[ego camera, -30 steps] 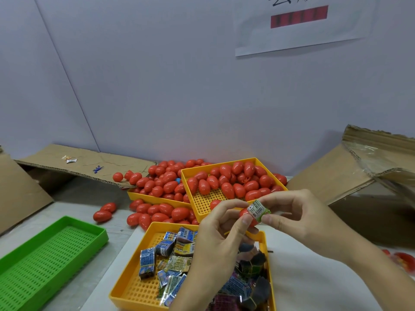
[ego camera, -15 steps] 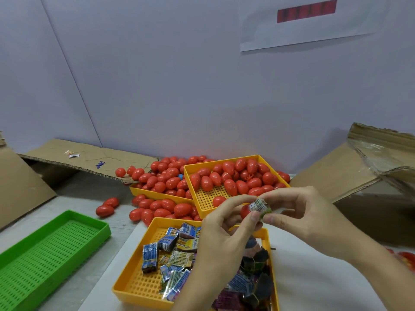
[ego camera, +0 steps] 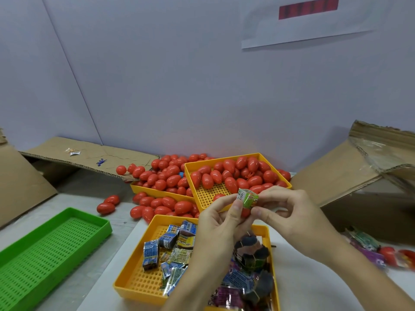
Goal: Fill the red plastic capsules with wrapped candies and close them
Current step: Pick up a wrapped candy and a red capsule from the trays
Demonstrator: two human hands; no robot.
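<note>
Lower left: green tray [ego camera: 51, 245]. Centre: candy tray [ego camera: 139, 279] below capsule trays [ego camera: 203, 199]. Left hand [ego camera: 215, 223] and right hand [ego camera: 289, 214], both at frame centre, pinch a green candy [ego camera: 248, 197] against a red capsule [ego camera: 245, 212] held beneath. Right: cardboard box [ego camera: 359, 187].

I am seeing only a sliver of the red capsule [ego camera: 245, 212] — my left hand [ego camera: 219, 223] and right hand [ego camera: 289, 214] are covering the rest, and the green-wrapped candy [ego camera: 248, 197] is hiding its mouth. My left forearm is blocking part of the candy tray [ego camera: 134, 281]. The wall sheet [ego camera: 307, 21] is running off the top edge, and the wrappers [ego camera: 368, 245] at far right are blurring — I cannot read them.
</note>
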